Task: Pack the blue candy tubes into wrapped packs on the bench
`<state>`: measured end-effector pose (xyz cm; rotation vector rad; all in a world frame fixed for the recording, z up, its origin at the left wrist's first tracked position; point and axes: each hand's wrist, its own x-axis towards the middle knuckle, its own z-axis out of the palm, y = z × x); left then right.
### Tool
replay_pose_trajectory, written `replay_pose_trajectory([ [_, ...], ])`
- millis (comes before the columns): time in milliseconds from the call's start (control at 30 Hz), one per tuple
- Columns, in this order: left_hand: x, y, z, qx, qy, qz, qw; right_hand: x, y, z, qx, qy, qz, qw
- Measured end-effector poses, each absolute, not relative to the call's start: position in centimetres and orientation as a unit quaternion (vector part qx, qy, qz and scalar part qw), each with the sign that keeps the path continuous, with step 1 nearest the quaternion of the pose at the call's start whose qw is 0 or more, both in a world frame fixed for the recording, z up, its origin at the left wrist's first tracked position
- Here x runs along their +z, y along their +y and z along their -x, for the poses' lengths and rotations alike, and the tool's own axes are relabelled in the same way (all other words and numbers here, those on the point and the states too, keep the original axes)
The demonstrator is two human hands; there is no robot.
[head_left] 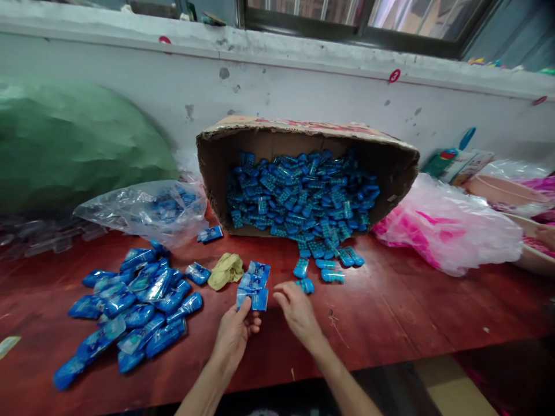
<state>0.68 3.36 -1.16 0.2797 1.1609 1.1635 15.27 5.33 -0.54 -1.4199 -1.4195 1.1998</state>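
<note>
My left hand [236,332] pinches the near end of a small stack of clear plastic sleeves [255,284] printed blue, held just above the red table [390,312]. My right hand [297,309] hovers right beside it, fingers curled over a loose blue plastic piece [306,285], touching or nearly touching it. A cardboard box [303,136] lies tipped on its side behind, spilling several blue pieces [303,193] onto the table. A pile of filled blue packets [134,303] lies to the left of my hands.
A crumpled yellow cloth [226,270] sits beside the sleeves. A clear bag with blue items [147,211] and a big green bag [73,144] are at the left. A pink-and-white plastic bag [446,231] and basins [507,193] stand at the right. The table's front edge [390,361] is close.
</note>
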Motion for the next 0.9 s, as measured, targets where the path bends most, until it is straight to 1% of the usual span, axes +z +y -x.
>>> replay_pose_trajectory([
  [33, -1.1, 3.3, -0.4, 0.512, 0.516, -0.115, 0.678, -0.3, 5.6, -16.5, 0.338, -0.634, 0.621, 0.313],
  [67, -1.0, 3.2, -0.3, 0.508, 0.516, -0.104, 0.681, -0.2, 5.8, -17.5, 0.244, -0.669, 0.66, 0.237],
  [100, -1.0, 3.2, -0.2, 0.505, 0.518, -0.091, 0.684, -0.2, 6.0, -18.2, 0.2, -0.683, 0.674, 0.199],
  [133, -0.9, 3.1, -0.2, 0.503, 0.519, -0.079, 0.687, -0.2, 6.1, -18.7, 0.166, -0.694, 0.682, 0.162],
  [167, -0.9, 3.1, -0.2, 0.502, 0.52, -0.066, 0.688, -0.4, 6.1, -18.9, 0.165, -0.697, 0.681, 0.149],
  [267, -0.9, 2.9, -0.4, 0.499, 0.524, -0.031, 0.69, -1.0, 5.5, -18.0, 0.172, -0.709, 0.669, 0.139],
  [333, -0.8, 2.9, -0.6, 0.496, 0.522, -0.009, 0.694, -1.5, 4.9, -17.0, 0.178, -0.711, 0.661, 0.16],
  [367, -0.7, 2.9, -0.6, 0.495, 0.522, 0.004, 0.694, -1.7, 4.6, -16.5, 0.195, -0.708, 0.651, 0.189],
  [400, -0.6, 2.9, -0.6, 0.496, 0.523, 0.016, 0.693, -1.8, 4.4, -16.1, 0.23, -0.7, 0.636, 0.23],
  [500, -0.4, 3.0, -0.7, 0.508, 0.522, 0.041, 0.684, -1.9, 4.1, -15.4, 0.398, -0.615, 0.568, 0.374],
  [533, -0.4, 3.0, -0.8, 0.513, 0.52, 0.042, 0.681, -1.8, 4.1, -15.2, 0.444, -0.578, 0.547, 0.411],
  [600, -0.5, 3.0, -0.9, 0.521, 0.515, 0.032, 0.679, -1.6, 4.0, -14.8, 0.496, -0.523, 0.517, 0.461],
  [700, -0.8, 2.9, -0.9, 0.534, 0.506, -0.004, 0.677, -1.2, 3.6, -14.0, 0.524, -0.503, 0.491, 0.48],
  [900, -1.2, 2.7, -0.5, 0.54, 0.487, -0.058, 0.684, -1.1, 3.3, -13.4, 0.566, -0.504, 0.468, 0.455],
])
